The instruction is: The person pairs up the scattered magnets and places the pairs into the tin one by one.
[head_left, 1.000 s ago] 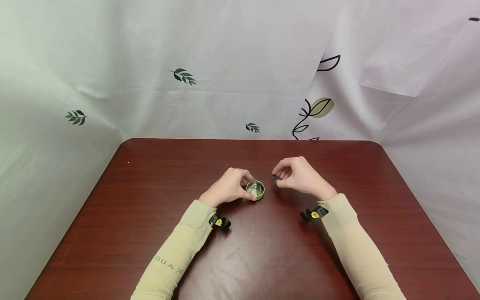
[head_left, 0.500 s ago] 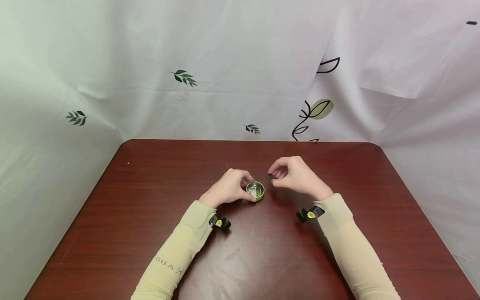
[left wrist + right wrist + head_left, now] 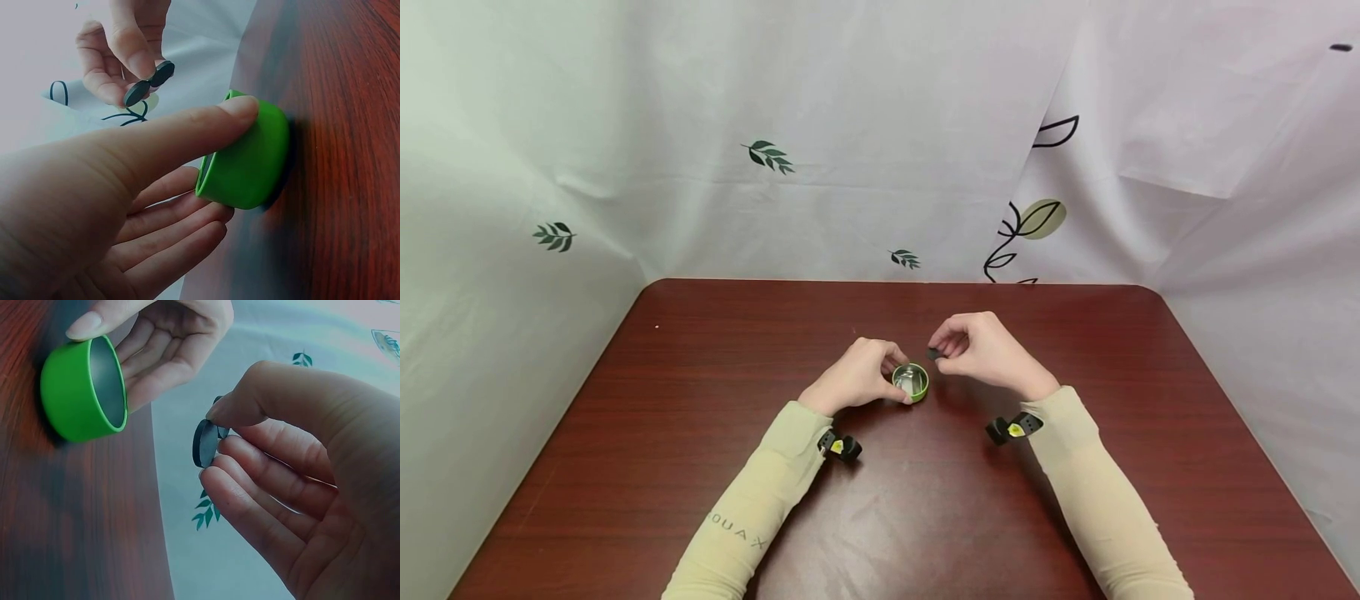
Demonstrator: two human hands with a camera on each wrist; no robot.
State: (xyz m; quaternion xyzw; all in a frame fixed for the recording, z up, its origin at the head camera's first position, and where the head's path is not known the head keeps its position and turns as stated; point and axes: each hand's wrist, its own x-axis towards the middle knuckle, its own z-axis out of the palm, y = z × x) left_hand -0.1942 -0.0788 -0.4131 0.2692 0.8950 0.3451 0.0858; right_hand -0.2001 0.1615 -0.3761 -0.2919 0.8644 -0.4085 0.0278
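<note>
A small round green tin [image 3: 250, 162] with a silvery inside stands upright on the table, its open mouth facing up. My left hand [image 3: 859, 379] holds it from the left, the thumb on the near side of its wall and fingers on the far side. To the right, my right hand [image 3: 988, 354] pinches a small dark piece [image 3: 205, 444] between thumb and fingers. This piece shows two flat rounded lobes in the left wrist view. It hangs in the air a little right of and above the tin [image 3: 72, 394], apart from it.
The dark red wooden table [image 3: 880, 517] extends around both hands. A white cloth [image 3: 865, 108] with leaf prints hangs behind and along the sides. Each wrist carries a small black camera; one wrist camera [image 3: 850, 448] sits near the left cuff.
My right hand has moved slightly left with the dark piece, nearer to the tin. The left hand and the tin have stayed in place.
</note>
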